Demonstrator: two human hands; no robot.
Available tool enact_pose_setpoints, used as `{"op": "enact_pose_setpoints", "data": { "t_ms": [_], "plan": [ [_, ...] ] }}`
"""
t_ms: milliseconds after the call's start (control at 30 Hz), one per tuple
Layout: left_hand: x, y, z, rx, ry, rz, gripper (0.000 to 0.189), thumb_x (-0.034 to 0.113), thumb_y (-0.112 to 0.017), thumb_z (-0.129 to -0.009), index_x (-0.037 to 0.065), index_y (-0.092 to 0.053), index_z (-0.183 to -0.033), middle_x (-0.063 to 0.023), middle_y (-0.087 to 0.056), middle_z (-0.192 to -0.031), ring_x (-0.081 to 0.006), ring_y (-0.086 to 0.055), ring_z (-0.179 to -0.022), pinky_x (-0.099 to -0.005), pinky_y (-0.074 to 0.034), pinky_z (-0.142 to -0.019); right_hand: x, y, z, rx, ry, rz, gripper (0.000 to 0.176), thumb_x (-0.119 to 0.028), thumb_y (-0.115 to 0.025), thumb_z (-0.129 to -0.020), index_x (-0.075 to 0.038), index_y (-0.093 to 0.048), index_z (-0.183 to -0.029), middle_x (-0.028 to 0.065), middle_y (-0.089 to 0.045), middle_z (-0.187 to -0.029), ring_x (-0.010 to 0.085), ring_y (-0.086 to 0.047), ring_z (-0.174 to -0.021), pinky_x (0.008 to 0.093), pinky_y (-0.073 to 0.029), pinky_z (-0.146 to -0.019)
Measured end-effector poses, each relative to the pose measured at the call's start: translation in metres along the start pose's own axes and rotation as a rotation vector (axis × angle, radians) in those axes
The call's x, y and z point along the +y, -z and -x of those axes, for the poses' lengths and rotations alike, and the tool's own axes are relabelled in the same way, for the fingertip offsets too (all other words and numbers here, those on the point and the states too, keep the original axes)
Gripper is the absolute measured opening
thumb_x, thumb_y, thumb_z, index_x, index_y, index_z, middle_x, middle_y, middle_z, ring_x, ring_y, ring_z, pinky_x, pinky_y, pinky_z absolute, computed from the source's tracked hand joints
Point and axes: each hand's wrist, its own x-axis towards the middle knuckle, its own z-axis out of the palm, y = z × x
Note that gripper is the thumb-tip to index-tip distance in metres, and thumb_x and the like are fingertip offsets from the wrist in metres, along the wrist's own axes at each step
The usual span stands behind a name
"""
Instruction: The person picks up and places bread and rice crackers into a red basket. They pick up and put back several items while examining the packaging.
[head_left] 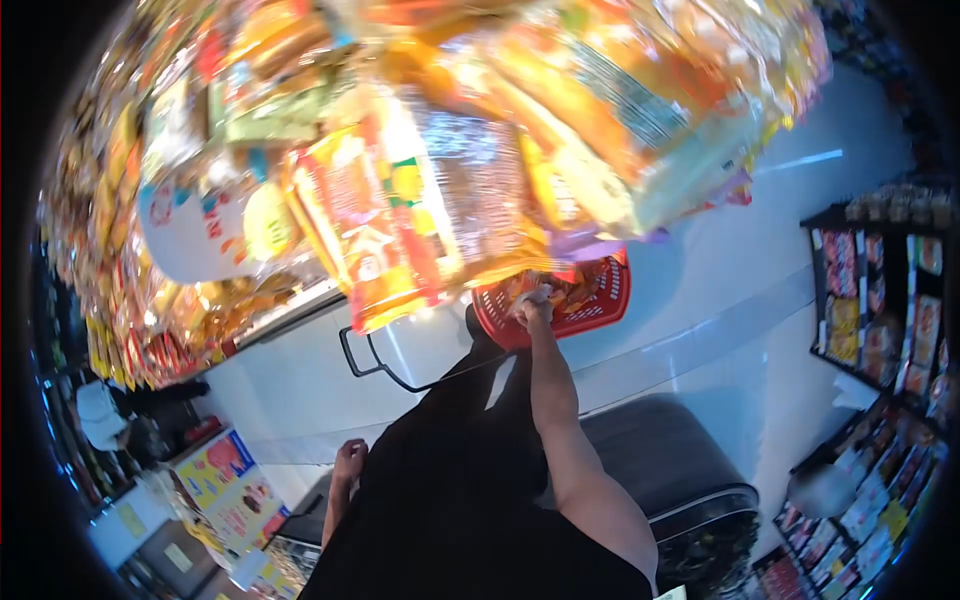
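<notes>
Down at the red basket [600,318], my right hand [533,303] reaches over the near rim with its fingers closed around something I cannot make out. Orange and red packages [575,290] lie inside the basket, partly hidden under the overhanging snack packets [380,220]. The basket's dark handle [362,372] sticks out to the left. My left hand [350,459] hangs low at my left side, away from the basket, its fingers curled with nothing visible in them.
Heaped bright snack packets fill the top and left. Shelves with packaged goods [880,290] stand at the right. A dark padded box-like object [660,460] is beside my right arm. A printed display box [222,470] stands at the lower left.
</notes>
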Motion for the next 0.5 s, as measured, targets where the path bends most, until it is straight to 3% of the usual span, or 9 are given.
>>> {"op": "enact_pose_setpoints", "data": {
  "t_ms": [67, 200, 233, 300, 367, 400, 433, 467, 500],
  "plan": [
    [-0.002, 0.017, 0.011, 0.016, 0.028, 0.095, 0.031, 0.023, -0.061, -0.091, 0.0, -0.066, -0.111, -0.0163, -0.071, -0.093, -0.0212, -0.069, -0.082, -0.0338, -0.054, -0.076, -0.017, -0.003, 0.003, 0.021, -0.106, 0.054, 0.032, -0.012, -0.069, -0.085, -0.008, -0.057, -0.115, 0.0104, -0.069, -0.089, 0.0215, -0.069, -0.063, 0.0345, -0.06, -0.052],
    [0.032, 0.037, 0.02, 0.223, 0.06, 0.052, 0.023, 0.018, -0.062, -0.089, -0.003, -0.066, -0.098, -0.0131, -0.071, -0.08, -0.0195, -0.069, -0.073, -0.033, -0.054, -0.069, 0.008, 0.002, -0.05, 0.093, 0.001, 0.003, 0.035, -0.018, -0.072, -0.082, -0.01, -0.059, -0.113, 0.0109, -0.069, -0.09, 0.0215, -0.068, -0.06, 0.0336, -0.059, -0.05],
    [0.036, 0.04, 0.018, 0.278, -0.018, 0.028, 0.024, 0.021, -0.062, -0.089, -0.002, -0.067, -0.089, -0.0133, -0.069, -0.072, -0.0211, -0.068, -0.069, -0.0353, -0.053, -0.065, 0.01, 0.006, -0.051, 0.079, -0.005, -0.004, 0.035, -0.018, -0.072, -0.082, -0.01, -0.059, -0.113, 0.0109, -0.069, -0.09, 0.0215, -0.068, -0.06, 0.0336, -0.059, -0.05],
    [0.059, 0.04, 0.013, 0.355, -0.072, -0.139, 0.027, 0.024, -0.062, -0.089, -0.003, -0.066, -0.084, -0.015, -0.067, -0.07, -0.0222, -0.066, -0.065, -0.0376, -0.051, -0.063, 0.007, 0.025, -0.061, -0.093, 0.028, -0.249, 0.037, -0.023, -0.075, -0.083, -0.013, -0.058, -0.115, 0.0098, -0.067, -0.093, 0.0216, -0.067, -0.067, 0.0324, -0.059, -0.057],
    [0.095, 0.035, 0.019, 0.428, -0.133, -0.308, 0.035, 0.029, -0.061, -0.09, -0.003, -0.062, -0.076, -0.0192, -0.063, -0.066, -0.0257, -0.06, -0.058, -0.0424, -0.047, -0.06, 0.019, 0.055, -0.07, -0.403, -0.004, -0.437, 0.04, -0.029, -0.077, -0.083, -0.017, -0.056, -0.116, 0.009, -0.064, -0.098, 0.0221, -0.065, -0.079, 0.0335, -0.058, -0.067],
    [0.116, 0.032, 0.023, 0.45, -0.153, -0.304, 0.039, 0.031, -0.061, -0.09, -0.004, -0.06, -0.072, -0.0218, -0.059, -0.064, -0.0283, -0.056, -0.055, -0.0447, -0.045, -0.058, 0.014, 0.062, -0.067, -0.372, -0.16, -0.366, 0.042, -0.036, -0.074, -0.087, -0.02, -0.054, -0.119, 0.0088, -0.062, -0.1, 0.0228, -0.064, -0.092, 0.035, -0.058, -0.074],
    [0.136, 0.029, 0.03, 0.499, -0.211, -0.297, 0.04, 0.031, -0.061, -0.091, -0.004, -0.058, -0.07, -0.0224, -0.057, -0.062, -0.0299, -0.052, -0.052, -0.0446, -0.044, -0.057, 0.012, 0.072, -0.059, -0.399, -0.098, -0.259, 0.04, -0.038, -0.072, -0.089, -0.02, -0.054, -0.12, 0.0061, -0.063, -0.096, 0.0206, -0.064, -0.085, 0.0321, -0.057, -0.069],
    [0.16, 0.025, 0.032, 0.554, -0.274, -0.285, 0.041, 0.031, -0.062, -0.091, -0.004, -0.057, -0.069, -0.0231, -0.054, -0.059, -0.0316, -0.047, -0.05, -0.0444, -0.042, -0.055, 0.033, 0.069, -0.101, -0.809, 0.104, -0.351, 0.042, -0.037, -0.073, -0.088, -0.022, -0.053, -0.123, 0.0036, -0.063, -0.09, 0.0187, -0.065, -0.079, 0.0321, -0.056, -0.062],
    [0.188, 0.027, 0.039, 0.571, -0.309, -0.293, 0.042, 0.031, -0.062, -0.091, -0.004, -0.056, -0.067, -0.0224, -0.053, -0.058, -0.0331, -0.046, -0.049, -0.0443, -0.041, -0.053, 0.087, 0.065, -0.19, -0.532, 0.391, 0.032, 0.036, -0.028, -0.071, -0.09, -0.017, -0.055, -0.121, 0.0027, -0.064, -0.087, 0.0159, -0.065, -0.07, 0.032, -0.053, -0.053]
  ]
}}
